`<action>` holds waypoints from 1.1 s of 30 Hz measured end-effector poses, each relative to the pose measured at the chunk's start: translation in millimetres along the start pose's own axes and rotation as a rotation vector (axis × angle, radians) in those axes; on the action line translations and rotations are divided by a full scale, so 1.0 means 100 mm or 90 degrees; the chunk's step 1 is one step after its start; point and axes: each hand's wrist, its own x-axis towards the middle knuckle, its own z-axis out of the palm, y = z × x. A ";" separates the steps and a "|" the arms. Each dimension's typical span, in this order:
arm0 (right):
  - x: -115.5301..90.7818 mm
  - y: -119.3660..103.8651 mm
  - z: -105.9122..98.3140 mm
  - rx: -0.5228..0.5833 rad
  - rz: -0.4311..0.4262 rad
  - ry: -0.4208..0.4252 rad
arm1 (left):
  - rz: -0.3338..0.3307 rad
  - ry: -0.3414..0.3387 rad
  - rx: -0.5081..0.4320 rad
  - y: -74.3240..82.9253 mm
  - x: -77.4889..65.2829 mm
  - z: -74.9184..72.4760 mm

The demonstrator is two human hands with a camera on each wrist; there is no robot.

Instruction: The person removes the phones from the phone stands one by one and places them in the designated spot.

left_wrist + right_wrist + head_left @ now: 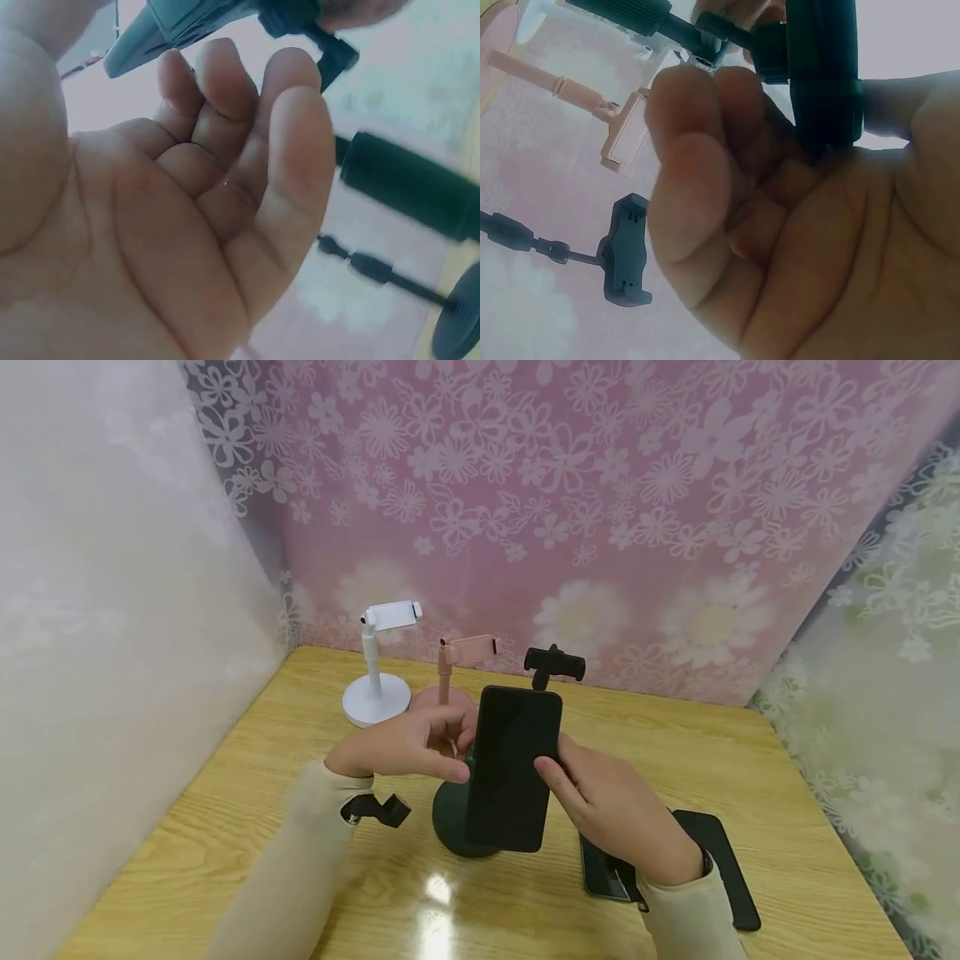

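A black smartphone [516, 768] stands upright, tilted slightly, in front of a dark green phone stand [452, 817]. In the right wrist view the stand's clamp [825, 109] lies against the phone. My right hand [618, 802] grips the phone's right edge, thumb on the screen and fingers behind. My left hand [416, 745] is at the phone's left side, its thumb pointing at the edge. In the left wrist view its fingers are loosely bent and the palm holds nothing. Whether the left thumb touches the phone I cannot tell.
Behind stand a white phone stand [375, 693], a pink phone stand [472, 649] and a black phone stand [553, 663]. Two dark phones lie at the right, one phone [723, 868] partly under my right forearm, another phone [598, 872] beside it. Floral curtains [525, 485] enclose the wooden table [187, 843].
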 end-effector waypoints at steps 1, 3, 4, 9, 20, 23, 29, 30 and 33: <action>0.00 0.00 0.00 -0.001 0.000 0.000 | -0.004 -0.011 -0.033 -0.02 0.01 0.00; 0.00 0.00 -0.01 -0.003 0.001 0.001 | -0.008 -0.023 -0.078 -0.04 0.03 0.02; 0.01 0.00 -0.01 -0.002 0.005 0.003 | -0.006 -0.025 -0.094 -0.04 0.04 0.02; 0.02 -0.02 0.00 0.010 0.025 0.043 | -0.009 -0.025 -0.101 -0.02 0.08 0.05; -0.04 -0.16 0.06 0.025 0.007 0.281 | -0.033 -0.031 -0.070 -0.06 0.08 0.07; -0.02 -0.25 0.00 -0.029 -0.049 0.352 | -0.030 -0.029 -0.064 -0.06 0.07 0.07; 0.11 -0.50 -0.13 -0.142 -0.106 0.334 | -0.013 -0.014 -0.034 -0.03 0.06 0.06; 0.13 -0.54 -0.14 -0.154 -0.104 0.317 | -0.011 -0.014 -0.036 -0.03 0.07 0.06; 0.20 -0.63 -0.18 -0.191 -0.088 0.268 | -0.006 -0.019 -0.048 -0.03 0.07 0.06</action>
